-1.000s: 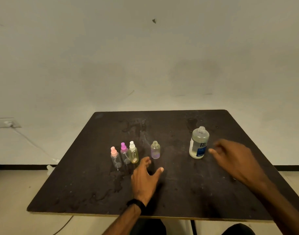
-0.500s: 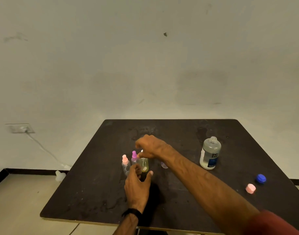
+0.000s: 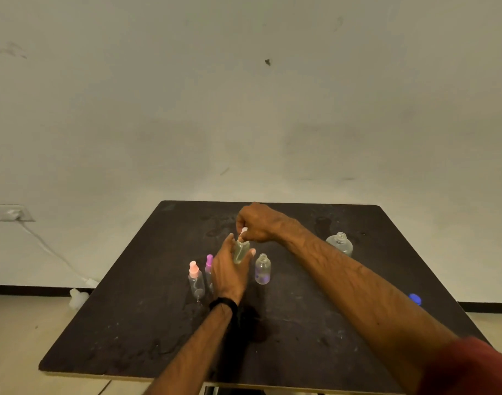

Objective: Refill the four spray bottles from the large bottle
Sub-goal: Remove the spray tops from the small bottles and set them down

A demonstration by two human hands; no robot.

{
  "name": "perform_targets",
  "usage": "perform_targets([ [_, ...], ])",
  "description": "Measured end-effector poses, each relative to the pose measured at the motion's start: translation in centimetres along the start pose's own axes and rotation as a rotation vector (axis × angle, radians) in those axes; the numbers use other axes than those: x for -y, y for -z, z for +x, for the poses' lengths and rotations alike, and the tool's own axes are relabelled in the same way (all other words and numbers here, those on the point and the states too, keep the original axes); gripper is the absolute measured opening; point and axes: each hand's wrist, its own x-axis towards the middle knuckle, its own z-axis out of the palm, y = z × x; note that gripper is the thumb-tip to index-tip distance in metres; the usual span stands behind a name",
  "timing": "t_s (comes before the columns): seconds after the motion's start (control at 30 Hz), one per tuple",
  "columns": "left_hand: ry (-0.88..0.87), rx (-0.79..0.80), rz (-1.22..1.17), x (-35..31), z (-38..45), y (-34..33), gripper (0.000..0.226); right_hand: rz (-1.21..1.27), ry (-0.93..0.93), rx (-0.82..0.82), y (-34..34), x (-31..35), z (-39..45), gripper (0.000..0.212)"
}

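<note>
Yellowish spray bottle (image 3: pixel 241 251) upright on counter (image 3: pixel 135 323), left hand (image 3: pixel 229 270) grip around body, right hand (image 3: pixel 258 225) grip pinching its white cap (image 3: pixel 244 230). No legible writing; large bottle (image 3: pixel 340 244) far right.

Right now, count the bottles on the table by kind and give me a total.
Small spray bottles with tops on: 3, the pink-topped bottle, the purple-topped bottle, the white-topped bottle
Small bottles without a top: 1, the open small bottle
Large bottles: 1, the large bottle
Total: 5
</note>
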Motion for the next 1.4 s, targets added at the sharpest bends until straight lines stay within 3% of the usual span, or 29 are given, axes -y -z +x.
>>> perform_targets([
  [0.1, -0.010, 0.023, 0.005, -0.4, 1.6, -0.4, 0.033, 0.014, -0.020, -0.026, 0.5, -0.4, 0.1, 0.016],
  [0.17, -0.017, 0.033, -0.017, -0.2, 2.6, -0.8, 0.026, 0.007, -0.060, -0.044, 0.7, -0.7, 0.0, 0.028],
  [0.27, -0.049, 0.059, -0.023, -0.4, 3.4, -0.8, 0.025, -0.071, -0.116, -0.058, 0.7, -1.2, -0.1, 0.046],
  [0.43, -0.074, 0.096, 0.003, -0.6, 3.6, -0.4, 0.034, -0.028, -0.155, -0.083, 0.2, -1.2, -0.1, 0.048],
  [0.77, -0.080, 0.134, -0.002, 0.2, 3.3, 0.0, 0.043, -0.130, -0.044, -0.042, 0.1, -0.3, -0.2, 0.036],
  [0.93, -0.085, 0.167, -0.037, 0.9, 3.2, 0.2, 0.020, -0.120, 0.034, 0.062, 0.4, -0.1, 0.1, 0.012],
  [1.1, -0.092, 0.141, -0.055, 0.7, 2.9, 0.3, 0.026, -0.018, -0.075, 0.191, 1.1, 0.2, 0.2, 0.073],
  [1.23, -0.103, 0.115, -0.062, 1.0, 2.8, 0.4, 0.018, -0.162, -0.140, 0.063, 0.5, 0.2, 0.0, 0.055],
  [1.33, -0.066, 0.119, -0.060, 2.0, 2.7, 0.4, 0.017, -0.100, -0.110, 0.172, 0.3, 0.0, 0.2, 0.030],
  [1.4, -0.057, 0.110, -0.046, 2.5, 2.5, 0.5, 0.021, -0.052, -0.101, 0.260, 0.5, 0.1, -0.1, 0.039],
])
